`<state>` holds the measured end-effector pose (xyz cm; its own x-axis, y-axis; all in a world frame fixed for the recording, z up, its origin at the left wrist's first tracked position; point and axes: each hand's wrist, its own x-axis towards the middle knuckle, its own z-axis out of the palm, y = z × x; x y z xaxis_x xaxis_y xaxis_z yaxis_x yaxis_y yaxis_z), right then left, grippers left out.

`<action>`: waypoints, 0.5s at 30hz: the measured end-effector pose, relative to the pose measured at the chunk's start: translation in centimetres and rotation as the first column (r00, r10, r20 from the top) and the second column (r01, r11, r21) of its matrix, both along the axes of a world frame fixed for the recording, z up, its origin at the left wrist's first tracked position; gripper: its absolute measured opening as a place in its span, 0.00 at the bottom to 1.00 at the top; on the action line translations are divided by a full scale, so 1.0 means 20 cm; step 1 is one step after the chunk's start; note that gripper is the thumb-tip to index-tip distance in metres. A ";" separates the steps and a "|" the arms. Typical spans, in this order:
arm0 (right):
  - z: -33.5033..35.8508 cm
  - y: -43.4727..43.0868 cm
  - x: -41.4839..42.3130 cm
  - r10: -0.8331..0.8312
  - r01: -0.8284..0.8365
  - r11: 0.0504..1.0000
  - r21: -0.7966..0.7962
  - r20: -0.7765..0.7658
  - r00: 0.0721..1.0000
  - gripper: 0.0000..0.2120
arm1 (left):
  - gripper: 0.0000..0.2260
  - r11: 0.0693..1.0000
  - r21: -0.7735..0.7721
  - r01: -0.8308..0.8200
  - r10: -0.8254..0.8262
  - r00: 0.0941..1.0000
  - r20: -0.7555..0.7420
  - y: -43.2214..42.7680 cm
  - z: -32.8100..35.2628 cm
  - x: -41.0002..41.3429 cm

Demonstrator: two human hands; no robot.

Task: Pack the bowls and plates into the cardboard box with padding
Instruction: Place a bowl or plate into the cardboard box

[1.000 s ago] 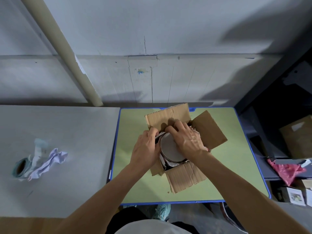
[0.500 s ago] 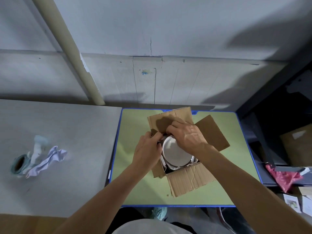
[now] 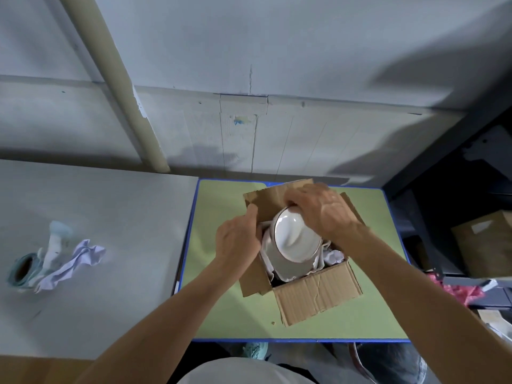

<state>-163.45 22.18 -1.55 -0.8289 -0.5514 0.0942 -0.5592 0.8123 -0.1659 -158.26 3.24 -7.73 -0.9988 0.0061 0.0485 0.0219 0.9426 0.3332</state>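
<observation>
A green tabletop [image 3: 221,300] meets a grey wall [image 3: 304,51], with a grey tabletop [image 3: 110,231] at its 9 o'clock. On the green one the cardboard box [image 3: 318,292] holds a tilted plate [image 3: 293,239]. The right hand [image 3: 324,209] grips its 12 o'clock rim, and the left hand [image 3: 238,239] curls over the box's 9 o'clock wall.

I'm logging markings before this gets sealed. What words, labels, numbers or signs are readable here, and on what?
No text here is readable.
cardboard box: plain, no print visible.
plate: no mark visible.
white label on the brown carton at right: too blurred to read.
tape roll: no legible print.
</observation>
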 end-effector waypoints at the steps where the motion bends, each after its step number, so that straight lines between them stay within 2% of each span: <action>1: 0.05 0.01 -0.02 -0.017 0.017 1.000 -0.019 0.005 1.000 0.06 | 0.11 1.000 -0.016 0.013 -0.013 1.000 -0.009 0.00 0.01 0.00; 4: 0.17 0.06 -0.06 -0.098 0.097 0.995 -0.023 -0.008 0.995 0.02 | 0.10 0.997 -0.065 0.044 -0.050 0.994 -0.093 0.00 0.05 0.01; 9: 0.30 0.18 -0.10 -0.209 0.208 0.977 -0.046 -0.002 0.978 0.05 | 0.07 0.993 -0.091 0.076 -0.098 0.958 -0.268 0.00 0.10 -0.01; 15: 0.32 0.27 -0.10 -0.335 0.340 0.939 -0.058 0.087 0.938 0.06 | 0.09 0.986 -0.163 0.037 -0.094 0.929 -0.358 0.02 0.11 0.02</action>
